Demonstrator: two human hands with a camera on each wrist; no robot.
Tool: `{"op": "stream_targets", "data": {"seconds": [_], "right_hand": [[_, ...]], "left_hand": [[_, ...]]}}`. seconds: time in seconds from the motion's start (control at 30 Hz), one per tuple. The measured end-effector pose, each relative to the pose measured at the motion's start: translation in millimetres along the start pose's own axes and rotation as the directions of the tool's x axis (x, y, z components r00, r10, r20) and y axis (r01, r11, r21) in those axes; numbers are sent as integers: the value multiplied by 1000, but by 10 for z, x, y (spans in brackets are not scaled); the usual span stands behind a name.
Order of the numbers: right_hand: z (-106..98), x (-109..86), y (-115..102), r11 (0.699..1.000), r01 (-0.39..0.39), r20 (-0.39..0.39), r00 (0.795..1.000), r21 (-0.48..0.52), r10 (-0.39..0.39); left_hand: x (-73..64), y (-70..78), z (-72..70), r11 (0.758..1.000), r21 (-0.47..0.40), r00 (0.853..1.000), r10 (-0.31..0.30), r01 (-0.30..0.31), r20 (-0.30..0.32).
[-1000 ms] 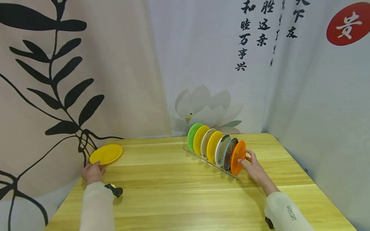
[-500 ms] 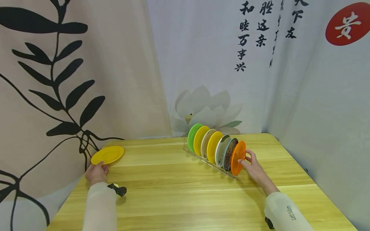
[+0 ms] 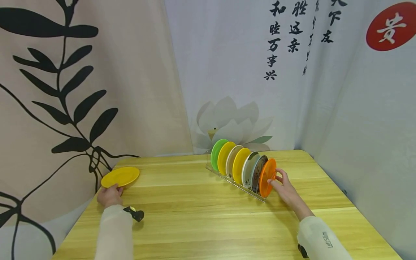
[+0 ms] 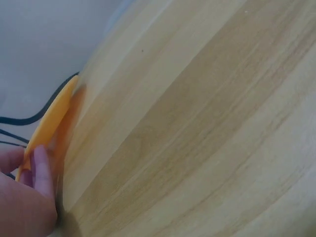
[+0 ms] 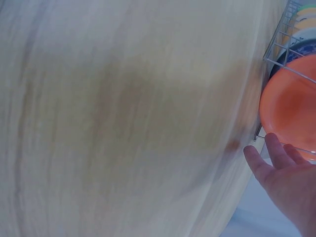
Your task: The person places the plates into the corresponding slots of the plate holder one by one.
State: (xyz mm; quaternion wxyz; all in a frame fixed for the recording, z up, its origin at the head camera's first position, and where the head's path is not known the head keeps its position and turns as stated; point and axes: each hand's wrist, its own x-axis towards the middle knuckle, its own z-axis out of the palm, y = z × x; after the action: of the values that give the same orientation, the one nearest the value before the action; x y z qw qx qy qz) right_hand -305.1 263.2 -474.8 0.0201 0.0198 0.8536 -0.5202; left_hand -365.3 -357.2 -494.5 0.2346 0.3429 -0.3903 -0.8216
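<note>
At the left of the table, a yellow plate (image 3: 120, 177) is pinched at its near rim by my left hand (image 3: 109, 196). In the left wrist view the plate (image 4: 53, 118) appears nearly edge-on, tilted above the wood beside my left fingers. My right hand (image 3: 286, 188) is at the right rim of an orange plate (image 3: 267, 177), the nearest one in a wire rack (image 3: 242, 187). My thumb lies on its face and fingers reach its edge. The right wrist view shows a few fingers (image 5: 279, 153) extended by the orange plate's lower edge; part of the grip is hidden.
Behind the orange plate, the rack holds several plates upright: dark patterned (image 3: 258, 174), white-rimmed (image 3: 250, 169), yellow, cream and green (image 3: 218, 154). The wooden table (image 3: 182, 224) ends at a fabric backdrop (image 3: 146, 90) at the back and right.
My left hand with the yellow plate has shifted slightly to the right; the plate has dipped a little over the last half second. My right hand has stayed at the orange plate.
</note>
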Motion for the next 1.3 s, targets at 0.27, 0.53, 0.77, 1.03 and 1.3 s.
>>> {"op": "stream_targets", "data": {"seconds": [0.27, 0.53, 0.77, 1.03, 1.3], "right_hand": [[7, -15, 4, 1000, 0, -3, 1000, 2, 0], [6, -19, 8, 1000, 3, 1, 1000, 12, -3], [-3, -34, -2, 1000, 0, 5, 1000, 1, 0], [-5, -25, 4, 1000, 0, 7, 1000, -1, 0], [-2, -17, 6, 1000, 0, 12, 1000, 3, 0]], "left_hand": [[-52, 35, 3, 995, -103, 1000, -2, 3, 8], [-61, 31, 5, 1000, 12, 1000, -7, 7, 11], [-110, 33, 21, 979, 199, 998, 28, -39, 55], [-95, 24, 29, 929, 357, 988, 43, -93, 147], [-111, 37, 148, 899, 406, 965, 59, -162, 255]]}}
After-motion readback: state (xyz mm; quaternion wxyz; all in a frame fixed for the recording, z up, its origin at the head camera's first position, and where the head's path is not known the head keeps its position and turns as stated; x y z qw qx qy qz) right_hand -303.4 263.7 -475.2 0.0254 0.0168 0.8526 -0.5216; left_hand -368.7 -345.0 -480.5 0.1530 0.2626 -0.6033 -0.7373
